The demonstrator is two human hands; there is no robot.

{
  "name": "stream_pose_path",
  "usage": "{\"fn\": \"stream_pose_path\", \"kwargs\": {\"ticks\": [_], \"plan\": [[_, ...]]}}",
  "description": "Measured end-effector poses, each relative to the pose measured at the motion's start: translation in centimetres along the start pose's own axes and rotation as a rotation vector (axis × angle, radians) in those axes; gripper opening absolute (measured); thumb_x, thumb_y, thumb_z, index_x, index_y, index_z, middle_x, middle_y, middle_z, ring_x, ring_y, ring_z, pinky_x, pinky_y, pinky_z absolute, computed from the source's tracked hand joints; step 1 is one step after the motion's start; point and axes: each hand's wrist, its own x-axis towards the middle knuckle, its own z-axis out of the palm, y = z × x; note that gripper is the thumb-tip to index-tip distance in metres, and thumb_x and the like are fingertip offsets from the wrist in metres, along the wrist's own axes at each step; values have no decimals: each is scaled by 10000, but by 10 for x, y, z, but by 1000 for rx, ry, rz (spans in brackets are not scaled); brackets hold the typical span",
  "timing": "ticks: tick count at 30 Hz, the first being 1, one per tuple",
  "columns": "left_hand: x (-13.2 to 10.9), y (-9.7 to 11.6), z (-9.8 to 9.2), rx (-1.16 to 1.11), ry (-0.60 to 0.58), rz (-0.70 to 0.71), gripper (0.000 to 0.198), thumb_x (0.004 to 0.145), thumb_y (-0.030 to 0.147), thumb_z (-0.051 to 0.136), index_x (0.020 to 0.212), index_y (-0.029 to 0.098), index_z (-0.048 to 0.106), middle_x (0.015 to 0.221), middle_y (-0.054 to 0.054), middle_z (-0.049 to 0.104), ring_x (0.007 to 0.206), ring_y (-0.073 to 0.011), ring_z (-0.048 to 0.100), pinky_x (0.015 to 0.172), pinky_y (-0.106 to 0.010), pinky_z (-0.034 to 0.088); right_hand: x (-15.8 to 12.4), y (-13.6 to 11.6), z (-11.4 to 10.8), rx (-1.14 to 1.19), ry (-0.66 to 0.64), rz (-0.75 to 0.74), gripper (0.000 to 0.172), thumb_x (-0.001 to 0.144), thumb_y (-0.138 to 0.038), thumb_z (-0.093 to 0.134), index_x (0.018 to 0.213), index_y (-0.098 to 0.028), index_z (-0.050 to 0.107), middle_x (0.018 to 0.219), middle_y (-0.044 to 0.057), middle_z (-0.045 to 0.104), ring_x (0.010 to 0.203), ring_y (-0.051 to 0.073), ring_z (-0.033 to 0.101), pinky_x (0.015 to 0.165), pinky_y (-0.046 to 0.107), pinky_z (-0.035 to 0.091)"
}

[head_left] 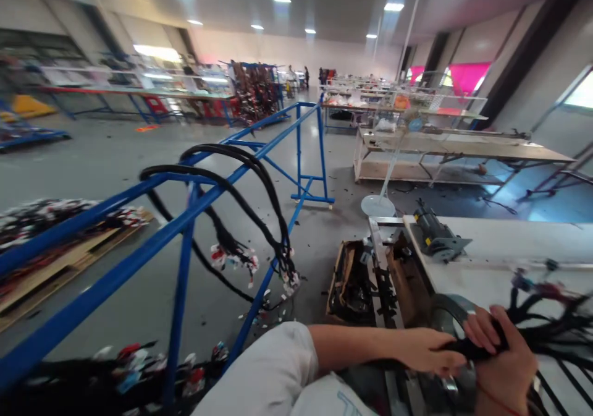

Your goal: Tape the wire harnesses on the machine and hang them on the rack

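Note:
Both of my hands are at the lower right, closed round a thick black wire bundle. My left hand (428,349) grips the bundle on its left part. Close beside it, my right hand (507,354) wraps round the same wire bundle (528,317), whose loose branches with small connectors fan out to the right over a white table (491,243). A round metal machine part (451,311) stands right behind and under my hands, partly hidden by them. More black harnesses (250,156) hang over a blue rack (162,237) to the left.
A grey motor (433,230) sits on the white table. An open cardboard box (347,280) stands left of the metal rail (382,267). A fan stand base (377,206) is farther back. Harness piles lie on a wooden pallet (69,261) at left and below the rack.

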Motion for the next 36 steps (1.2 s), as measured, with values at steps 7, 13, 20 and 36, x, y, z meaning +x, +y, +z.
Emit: {"fn": "stream_pose_path", "kwargs": {"ticks": [7, 13, 20, 36], "plan": [[-22, -44, -2, -781, -611, -350, 429, 720, 517, 783, 836, 187, 536, 553, 106, 151, 444, -47, -38, 386, -186, -71, -23, -20, 7, 301, 219, -93, 334, 815, -404, 654, 726, -243, 374, 483, -135, 96, 370, 54, -32, 318, 165, 113], [-39, -26, -17, -592, -450, -368, 470, 722, 511, 802, 883, 154, 542, 593, 88, 286, 453, -32, 124, 409, -179, 1, -27, -10, -1, 401, 254, -164, 401, 840, -450, 606, 696, -240, 296, 428, -148, 168, 331, 43, -14, 318, 165, 129], [-32, -16, 0, -21, -109, -422, 416, 942, 464, 385, 670, 202, 558, 472, 75, 257, 353, -111, 132, 307, -229, 104, -24, -34, -17, 335, 241, -344, 423, 860, -506, 594, 695, -240, 309, 429, -153, 105, 322, 32, -16, 332, 154, 129], [7, 0, 4, -322, -365, -66, 573, 754, 699, 666, 866, 169, 478, 628, 91, 339, 441, -37, 296, 410, -181, 295, -22, -23, 27, 336, 119, -6, 219, 800, -353, 656, 742, -216, 495, 501, -91, 278, 380, 61, 247, 389, 194, 318]]}}
